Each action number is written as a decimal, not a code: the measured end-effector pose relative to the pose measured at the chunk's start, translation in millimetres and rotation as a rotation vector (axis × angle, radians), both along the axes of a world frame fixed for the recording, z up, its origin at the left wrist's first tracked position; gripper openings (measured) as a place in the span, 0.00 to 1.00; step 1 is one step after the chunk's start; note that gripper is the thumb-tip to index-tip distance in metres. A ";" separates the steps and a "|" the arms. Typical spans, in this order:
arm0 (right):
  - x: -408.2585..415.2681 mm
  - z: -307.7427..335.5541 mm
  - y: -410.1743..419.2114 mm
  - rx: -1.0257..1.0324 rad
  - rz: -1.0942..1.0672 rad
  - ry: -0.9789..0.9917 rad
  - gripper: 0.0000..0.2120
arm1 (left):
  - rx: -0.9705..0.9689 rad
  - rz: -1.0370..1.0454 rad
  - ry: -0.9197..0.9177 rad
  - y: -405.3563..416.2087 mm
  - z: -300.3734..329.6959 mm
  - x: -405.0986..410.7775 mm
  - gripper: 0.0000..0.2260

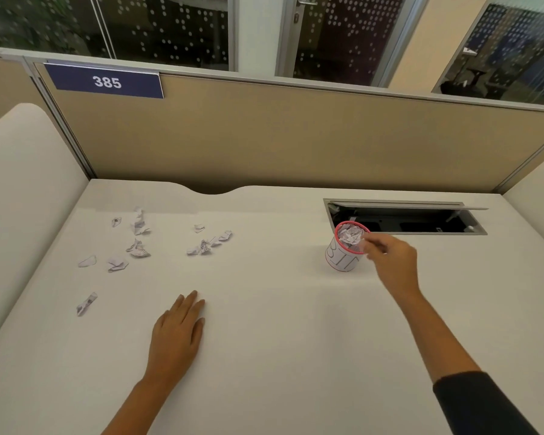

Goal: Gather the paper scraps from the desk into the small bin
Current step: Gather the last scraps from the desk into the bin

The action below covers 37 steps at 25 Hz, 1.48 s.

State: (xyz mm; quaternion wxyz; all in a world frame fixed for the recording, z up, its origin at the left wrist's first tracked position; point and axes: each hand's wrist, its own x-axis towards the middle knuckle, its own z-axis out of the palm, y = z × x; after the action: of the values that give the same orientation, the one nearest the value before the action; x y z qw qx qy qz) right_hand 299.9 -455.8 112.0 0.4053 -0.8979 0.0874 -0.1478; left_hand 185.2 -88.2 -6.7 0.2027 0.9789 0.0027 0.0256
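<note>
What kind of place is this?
Most likely an office cubicle: a white desk with tan partition panels, a numbered sign reading 385, and an open cable hatch.

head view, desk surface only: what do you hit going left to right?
Scattered crumpled white paper scraps → second small cluster of crumpled scraps, with the left hand flat on the white desk nearer the camera → small red-rimmed bin labelled BIN, already holding paper → right hand at the bin's rim → open grey cable hatch.

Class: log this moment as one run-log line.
right hand: at pink-rimmed small bin | left hand: flat on white desk | crumpled white paper scraps: left
</note>
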 end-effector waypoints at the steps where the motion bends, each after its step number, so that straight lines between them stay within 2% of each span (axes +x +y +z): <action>1: 10.4 -1.1 -7.0 -0.081 -0.019 -0.010 0.08 | 0.038 0.000 0.024 -0.5 -1.4 -2.3 0.26; 8: 65.8 -6.4 -9.3 -0.408 0.083 0.011 0.10 | 0.113 0.042 0.079 -0.9 -12.7 -4.6 0.31; 15: 48.1 -19.0 10.1 -0.298 -0.074 -0.118 0.09 | 0.092 0.033 0.081 5.4 -15.2 -18.9 0.29; 19: 7.4 -40.9 55.4 -0.303 0.030 -0.246 0.08 | 0.088 0.013 0.057 11.5 -15.0 -36.9 0.29; 23: -37.7 -73.8 116.3 -0.230 0.200 -0.141 0.09 | 0.033 0.051 0.022 28.6 -10.5 -51.1 0.28; 26: -60.1 -98.8 155.3 -0.197 0.312 0.001 0.10 | 0.008 0.204 0.005 60.3 -5.5 -54.3 0.27; 28: -66.7 -114.1 176.2 -0.235 0.339 0.176 0.18 | 0.024 0.346 0.046 87.8 -4.4 -53.0 0.32; 31: -68.5 -133.1 202.8 -0.447 0.297 0.350 0.38 | 0.064 0.484 0.114 123.7 -2.6 -46.8 0.40; 33: -63.8 -137.8 218.8 -0.512 0.269 0.371 0.43 | 0.096 0.474 0.133 138.3 -4.5 -39.7 0.39; 37: -33.1 -138.6 242.4 -0.470 0.245 0.379 0.50 | 0.147 0.405 0.073 156.9 -12.7 -23.6 0.32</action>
State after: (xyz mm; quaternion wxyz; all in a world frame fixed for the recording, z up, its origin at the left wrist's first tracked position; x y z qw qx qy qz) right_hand 266.7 -213.4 -26.6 0.1780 -0.9823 0.0161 0.0558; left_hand 161.6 68.7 -19.5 0.1213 0.9707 0.2050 0.0306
